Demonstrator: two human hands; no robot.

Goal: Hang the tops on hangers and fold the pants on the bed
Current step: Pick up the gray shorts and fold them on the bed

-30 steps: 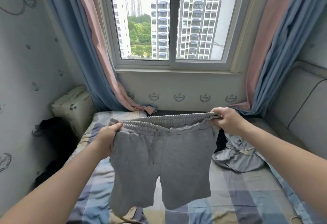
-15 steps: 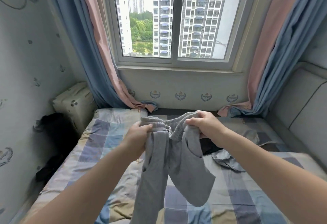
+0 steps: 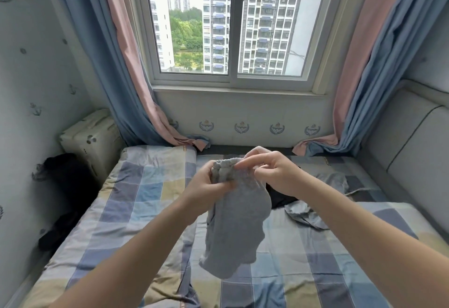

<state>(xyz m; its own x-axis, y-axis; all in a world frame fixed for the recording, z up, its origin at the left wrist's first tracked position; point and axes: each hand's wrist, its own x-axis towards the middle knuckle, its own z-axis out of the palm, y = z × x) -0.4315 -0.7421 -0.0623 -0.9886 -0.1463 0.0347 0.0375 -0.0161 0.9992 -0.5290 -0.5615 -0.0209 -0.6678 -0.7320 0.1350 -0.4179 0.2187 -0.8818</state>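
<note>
Checked bed (image 3: pixel 145 198) below. I see grey shorts (image 3: pixel 235 230) held above it, doubled leg on leg, hanging limp. Looks soft, light jersey, low slip risk; best hold is the elastic waistband (image 3: pixel 224 169). Left hand (image 3: pixel 206 186) clamps the bunched waistband, right hand (image 3: pixel 274 176) pinches its top edge. No readable labels or writing.

Checked bed (image 3: pixel 136 200), crumpled blue-grey garment (image 3: pixel 306 214) and black garment (image 3: pixel 279 197) side by side on it.
</note>
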